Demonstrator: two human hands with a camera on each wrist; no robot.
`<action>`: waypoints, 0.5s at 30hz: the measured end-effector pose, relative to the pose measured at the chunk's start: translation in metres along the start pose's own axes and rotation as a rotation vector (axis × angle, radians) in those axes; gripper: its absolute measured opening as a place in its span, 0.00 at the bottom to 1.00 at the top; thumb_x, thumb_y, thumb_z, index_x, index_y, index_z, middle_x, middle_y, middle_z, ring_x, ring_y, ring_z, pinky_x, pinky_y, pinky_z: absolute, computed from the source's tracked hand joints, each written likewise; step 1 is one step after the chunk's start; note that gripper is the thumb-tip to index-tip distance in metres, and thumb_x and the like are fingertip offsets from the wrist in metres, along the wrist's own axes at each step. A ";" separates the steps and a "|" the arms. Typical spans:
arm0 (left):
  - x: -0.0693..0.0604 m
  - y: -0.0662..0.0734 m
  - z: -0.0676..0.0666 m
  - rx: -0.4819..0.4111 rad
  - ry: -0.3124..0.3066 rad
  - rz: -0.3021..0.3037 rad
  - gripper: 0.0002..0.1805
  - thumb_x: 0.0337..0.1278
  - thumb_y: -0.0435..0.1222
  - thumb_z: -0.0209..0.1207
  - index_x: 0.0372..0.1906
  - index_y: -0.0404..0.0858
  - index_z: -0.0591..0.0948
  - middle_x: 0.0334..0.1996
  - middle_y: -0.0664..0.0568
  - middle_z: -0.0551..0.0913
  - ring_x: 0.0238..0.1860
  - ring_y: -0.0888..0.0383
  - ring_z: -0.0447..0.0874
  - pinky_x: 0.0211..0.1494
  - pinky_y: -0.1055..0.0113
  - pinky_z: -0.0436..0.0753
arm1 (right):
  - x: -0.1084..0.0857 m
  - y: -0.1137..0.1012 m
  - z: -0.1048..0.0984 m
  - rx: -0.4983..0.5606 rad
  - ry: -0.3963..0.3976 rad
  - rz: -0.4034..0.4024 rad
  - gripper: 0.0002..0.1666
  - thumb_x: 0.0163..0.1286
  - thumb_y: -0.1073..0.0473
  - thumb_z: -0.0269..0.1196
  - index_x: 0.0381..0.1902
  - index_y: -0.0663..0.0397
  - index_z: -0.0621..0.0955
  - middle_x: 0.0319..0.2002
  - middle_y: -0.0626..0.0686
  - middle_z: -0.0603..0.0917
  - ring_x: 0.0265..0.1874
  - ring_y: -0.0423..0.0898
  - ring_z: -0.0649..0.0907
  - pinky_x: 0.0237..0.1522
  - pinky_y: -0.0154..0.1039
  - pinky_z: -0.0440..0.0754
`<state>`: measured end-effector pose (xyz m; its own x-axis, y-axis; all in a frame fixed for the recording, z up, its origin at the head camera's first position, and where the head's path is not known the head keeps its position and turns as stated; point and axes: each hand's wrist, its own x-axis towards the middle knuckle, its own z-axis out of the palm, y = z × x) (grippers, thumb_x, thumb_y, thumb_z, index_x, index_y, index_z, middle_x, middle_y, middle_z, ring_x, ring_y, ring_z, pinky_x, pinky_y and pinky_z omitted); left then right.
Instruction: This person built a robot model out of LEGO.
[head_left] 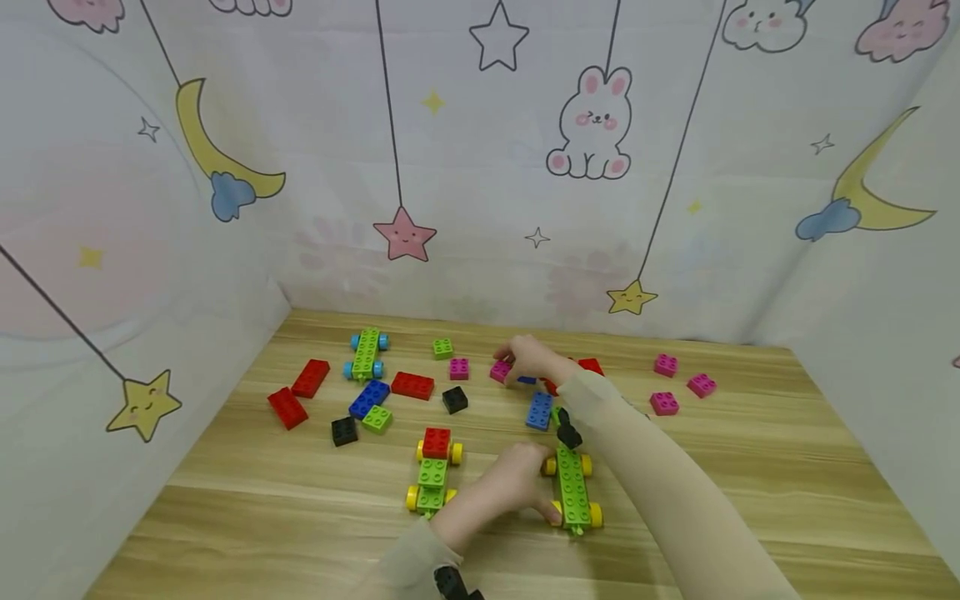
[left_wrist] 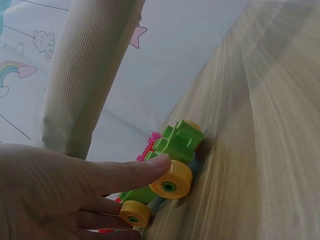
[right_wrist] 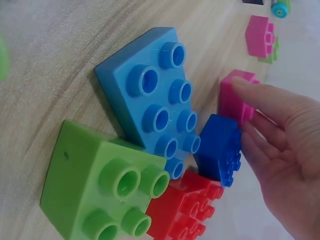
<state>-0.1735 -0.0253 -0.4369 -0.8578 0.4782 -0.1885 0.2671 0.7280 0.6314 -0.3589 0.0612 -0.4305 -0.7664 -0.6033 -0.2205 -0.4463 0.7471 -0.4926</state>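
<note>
My left hand (head_left: 510,483) is at the left side of a long green car base (head_left: 573,492) with yellow wheels, its thumb by the near wheel and fingers by the far one. In the left wrist view the thumb of that hand (left_wrist: 55,190) lies against a yellow wheel (left_wrist: 175,181). Farther back, my right hand (head_left: 534,358) holds a pink brick (head_left: 500,371) at the table. The right wrist view has the thumb of this hand (right_wrist: 287,125) on the pink brick (right_wrist: 231,100), fingers at its side. Dark blue (right_wrist: 215,147), light blue (right_wrist: 135,95), red and green bricks lie close by.
Left of my left hand stands another yellow-wheeled car (head_left: 432,473) carrying a red brick. A blue-wheeled base (head_left: 367,354) is at the back left, among red, blue, black and green bricks. Several pink bricks (head_left: 664,403) lie right. A printed cloth rises behind the table (head_left: 300,525).
</note>
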 end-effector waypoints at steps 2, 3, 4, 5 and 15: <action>0.000 0.001 0.000 -0.001 0.000 0.003 0.48 0.30 0.43 0.81 0.63 0.30 0.75 0.60 0.41 0.79 0.62 0.47 0.77 0.63 0.58 0.77 | 0.000 -0.001 0.000 -0.016 -0.001 -0.002 0.33 0.60 0.66 0.70 0.63 0.64 0.76 0.58 0.60 0.81 0.56 0.54 0.80 0.55 0.44 0.82; -0.001 0.002 0.000 -0.002 -0.001 0.003 0.48 0.30 0.42 0.81 0.63 0.30 0.75 0.60 0.41 0.79 0.62 0.47 0.76 0.64 0.58 0.77 | 0.000 -0.001 0.000 -0.026 -0.003 -0.004 0.33 0.60 0.66 0.70 0.63 0.64 0.76 0.58 0.59 0.81 0.56 0.54 0.81 0.55 0.44 0.82; -0.001 0.002 0.000 -0.002 -0.001 0.004 0.48 0.30 0.43 0.81 0.63 0.29 0.75 0.61 0.41 0.79 0.62 0.47 0.76 0.64 0.58 0.77 | 0.000 -0.001 0.000 -0.033 -0.002 -0.005 0.32 0.60 0.66 0.70 0.63 0.63 0.76 0.58 0.59 0.81 0.56 0.54 0.81 0.54 0.44 0.82; -0.001 0.002 0.000 -0.002 -0.001 0.004 0.48 0.30 0.43 0.81 0.63 0.29 0.75 0.61 0.41 0.79 0.62 0.47 0.76 0.64 0.58 0.77 | 0.000 -0.001 0.000 -0.040 -0.002 -0.009 0.32 0.60 0.65 0.70 0.63 0.63 0.76 0.58 0.59 0.81 0.55 0.53 0.81 0.54 0.44 0.82; 0.000 0.000 0.002 -0.014 0.003 -0.007 0.49 0.29 0.42 0.81 0.64 0.30 0.74 0.62 0.42 0.78 0.63 0.47 0.75 0.65 0.57 0.76 | -0.002 0.000 0.000 -0.043 0.016 -0.036 0.33 0.60 0.66 0.70 0.63 0.64 0.76 0.59 0.61 0.80 0.58 0.55 0.79 0.56 0.46 0.81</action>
<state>-0.1729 -0.0242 -0.4382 -0.8609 0.4718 -0.1904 0.2551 0.7240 0.6408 -0.3576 0.0622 -0.4295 -0.7563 -0.6261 -0.1898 -0.4933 0.7363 -0.4632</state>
